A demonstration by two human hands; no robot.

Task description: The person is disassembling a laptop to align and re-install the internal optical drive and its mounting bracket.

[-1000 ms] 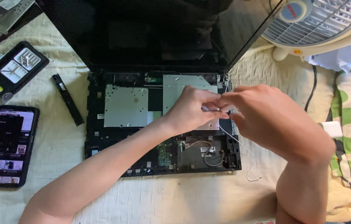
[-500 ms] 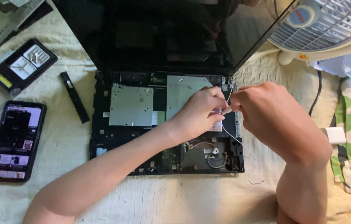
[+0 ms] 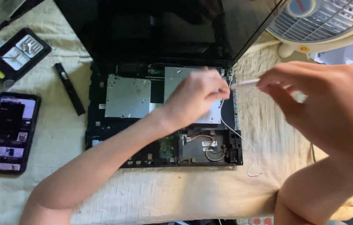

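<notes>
An opened black laptop (image 3: 101, 125) lies on a cream cloth with its top cover off, showing silver metal plates (image 3: 127, 96) and a circuit board. My left hand (image 3: 195, 98) rests on the right metal plate, fingers curled near a thin white wire (image 3: 237, 133) that trails off the laptop's right side. My right hand (image 3: 318, 100) is raised to the right of the laptop, blurred, pinching a thin white strip (image 3: 245, 83) that points toward the left hand.
A phone (image 3: 11, 131) with a lit screen lies at the left. Above it sit a black tool case (image 3: 16, 54) and a narrow black bar (image 3: 70, 88). A white fan (image 3: 330, 25) stands at the top right, beside the raised laptop screen (image 3: 164, 29).
My right hand has pulled away to the right from the left hand, drawing out the white strip. The view has shifted slightly closer.
</notes>
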